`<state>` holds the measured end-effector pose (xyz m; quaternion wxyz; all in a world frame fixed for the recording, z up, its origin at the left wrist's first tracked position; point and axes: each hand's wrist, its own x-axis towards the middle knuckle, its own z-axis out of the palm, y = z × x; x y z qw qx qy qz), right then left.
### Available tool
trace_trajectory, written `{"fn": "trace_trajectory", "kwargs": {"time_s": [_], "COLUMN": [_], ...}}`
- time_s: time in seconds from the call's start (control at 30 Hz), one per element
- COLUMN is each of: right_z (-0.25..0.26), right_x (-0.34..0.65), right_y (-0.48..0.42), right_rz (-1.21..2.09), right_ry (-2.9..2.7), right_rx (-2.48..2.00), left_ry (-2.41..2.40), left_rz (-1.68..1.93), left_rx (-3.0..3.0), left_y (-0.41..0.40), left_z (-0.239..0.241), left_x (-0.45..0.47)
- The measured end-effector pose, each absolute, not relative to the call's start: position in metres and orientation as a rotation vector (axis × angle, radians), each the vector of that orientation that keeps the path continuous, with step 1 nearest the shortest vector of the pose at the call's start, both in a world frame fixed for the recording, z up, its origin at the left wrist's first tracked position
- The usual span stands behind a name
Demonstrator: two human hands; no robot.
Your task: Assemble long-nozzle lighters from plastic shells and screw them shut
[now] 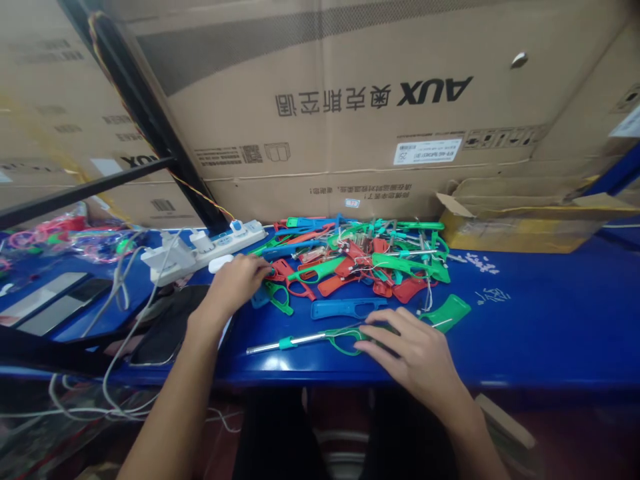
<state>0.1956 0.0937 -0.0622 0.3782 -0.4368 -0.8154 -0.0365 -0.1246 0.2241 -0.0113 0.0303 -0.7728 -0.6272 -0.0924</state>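
My right hand (pixel 413 350) lies over the handle of a long-nosed green lighter (pixel 345 340) on the blue table, thumb and fingers closed around its middle. The lighter's metal tube (pixel 270 347) points left, and its open green handle shell (pixel 453 312) sticks out beyond my hand. My left hand (pixel 240 283) is at the left edge of a pile of lighter parts, with its fingers pinched beside a red handle shell (pixel 283 270). Whatever is between those fingertips is hidden. A blue handle shell (pixel 345 308) lies between the pile and the green lighter.
Behind the pile of red, green and blue parts (pixel 360 257) stands a large carton (pixel 325 147). A smaller open box (pixel 510 230) is at the back right, near small white pieces (pixel 477 262). To the left are a power strip (pixel 215 250), cables and a dark phone (pixel 170 327).
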Motion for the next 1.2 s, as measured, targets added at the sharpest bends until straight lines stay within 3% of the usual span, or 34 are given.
{"fn": "trace_trajectory", "kwargs": {"time_s": [0.53,0.73,0.97,1.1,1.2], "right_z": [-0.061,-0.06,-0.063,-0.061,-0.061], "right_x": [0.196,0.197,0.198,0.211,0.22], "right_y": [0.093,0.093,0.093,0.095,0.096], "right_rz": [-0.076,-0.085,-0.147,0.026,0.063], "right_ry": [-2.051,-2.047,-2.04,-2.175,-2.275], "right_rx": [-1.099,-1.096,-1.12,-1.082,-1.064], "left_ry": [-2.051,-2.057,-1.927,-1.557,-1.546], "left_rz": [0.135,0.052,-0.501,-1.703,-1.928], "left_rx": [-2.329,-2.284,-2.194,-2.438,-2.516], "left_y": [0.266,0.267,0.219,0.153,0.111], "left_z": [0.002,0.005,0.03,0.003,-0.028], "left_x": [-0.114,-0.103,-0.084,-0.052,-0.032]}}
